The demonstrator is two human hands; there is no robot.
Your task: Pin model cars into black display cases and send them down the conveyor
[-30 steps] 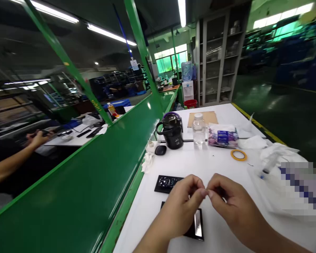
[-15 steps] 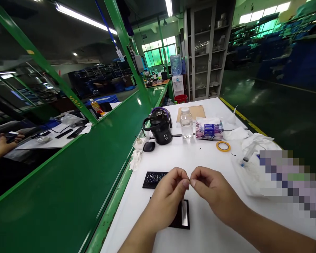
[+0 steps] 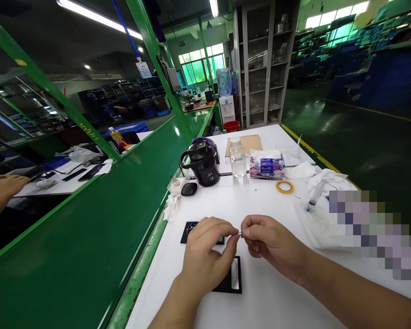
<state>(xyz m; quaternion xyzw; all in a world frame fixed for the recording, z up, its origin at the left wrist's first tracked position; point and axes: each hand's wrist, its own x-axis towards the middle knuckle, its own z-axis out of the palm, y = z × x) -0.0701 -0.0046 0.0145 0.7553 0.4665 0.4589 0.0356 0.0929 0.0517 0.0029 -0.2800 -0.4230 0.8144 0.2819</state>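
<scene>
My left hand [image 3: 208,253] and my right hand [image 3: 272,237] meet fingertip to fingertip above the white table. Both are closed in a pinch, and between them shows a tiny thin piece [image 3: 240,232], too small to name. Below my left hand lies a black tray [image 3: 239,285] with a pale strip [image 3: 235,273] in it; the hand hides part of it. Farther back, another black tray [image 3: 184,235] with shiny dark contents is mostly covered by my left hand.
Behind my hands stand a black jug [image 3: 205,167], a clear bottle [image 3: 238,160] and a tissue pack [image 3: 267,164]. A mouse [image 3: 189,189], a yellow tape roll [image 3: 284,186] and a syringe [image 3: 317,194] lie around. A green partition [image 3: 89,233] borders the left; beyond it, another person's hand [image 3: 8,187] shows.
My fingertips have drawn slightly apart, and a thin piece shows between them. My left hand has turned and covers more of the back tray. The view has shifted slightly.
</scene>
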